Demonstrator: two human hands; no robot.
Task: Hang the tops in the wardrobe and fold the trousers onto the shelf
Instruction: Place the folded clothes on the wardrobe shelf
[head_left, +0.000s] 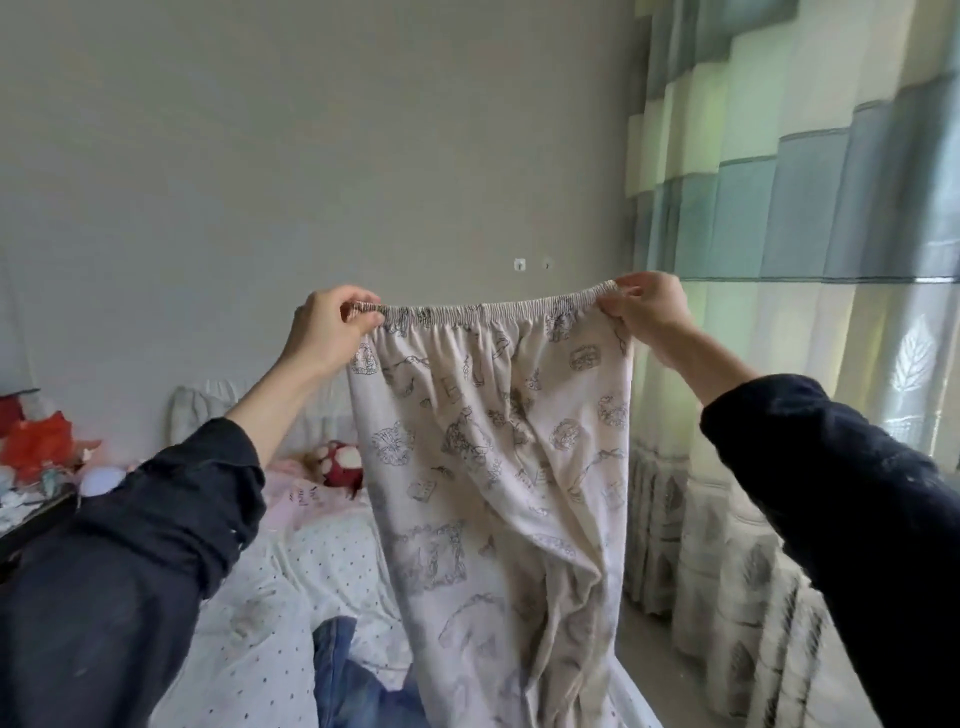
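— While the printed pyjama trousers (488, 467) hang in the air over the bed (291, 566), which step would you say this is?

— The trouser half of the job, at its very start, I'd judge. In the head view the left hand (327, 332) pinches one end of the elastic waistband (488, 312) and the right hand (644, 312) pinches the other end. Both sets of fingers are curled tight on the cloth, and the hands are held wide apart, so the band is pulled nearly straight at about the height of the wall hooks (519, 264).

— And the legs?

— They drop loose and twisted, overlapping each other, with the lower ends trailing out of view at the bottom edge. No fold is made yet.

— What does the next move need?

— A flat place, most likely. The legs want shaking straight and laying one on the other before any fold will hold. The bed is crowded, though: a blue denim garment (353, 680) lies just below the trousers, and a red plush toy (340, 462) sits further back. Neither wardrobe nor shelf shows here.
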